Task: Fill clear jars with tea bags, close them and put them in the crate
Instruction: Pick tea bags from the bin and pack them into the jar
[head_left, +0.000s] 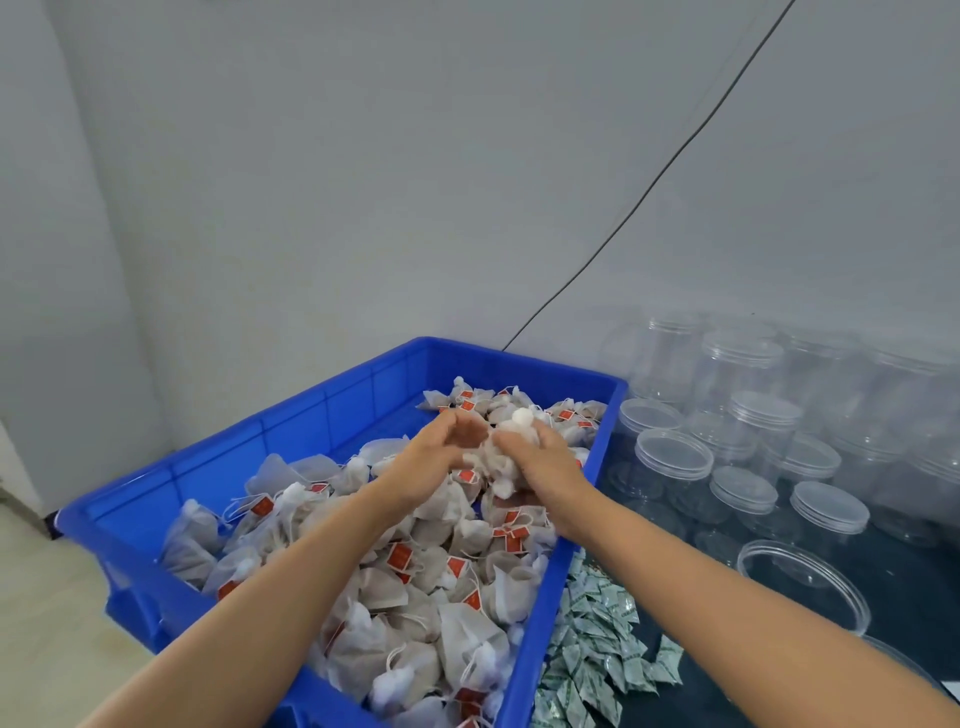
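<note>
Curled fingers (498, 441) of both hands close around a clump of tea bags (493, 460), the left hand (436, 452) cupping it from one side and the right hand (540, 462) gripping it from the other, so that the bundle is held between the two palms just above the heap. Beneath them, a blue plastic crate (322, 415) holds a deep pile of loose tea bags (415, 582), pale mesh pouches with strings and small red tags, heaped mostly toward its near and right side. Both bare forearms reach in over the crate's near edge. Just beside the crate on the right, small green-and-white sachets (592, 644) lie scattered on the dark tabletop (904, 582). An open clear jar (802, 587) stands near the right forearm, its mouth facing up. Farther back, lidded clear jars (748, 441) stand crowded together, some stacked, against a grey wall (363, 182), along which a thin black cable (649, 187) runs diagonally.
</note>
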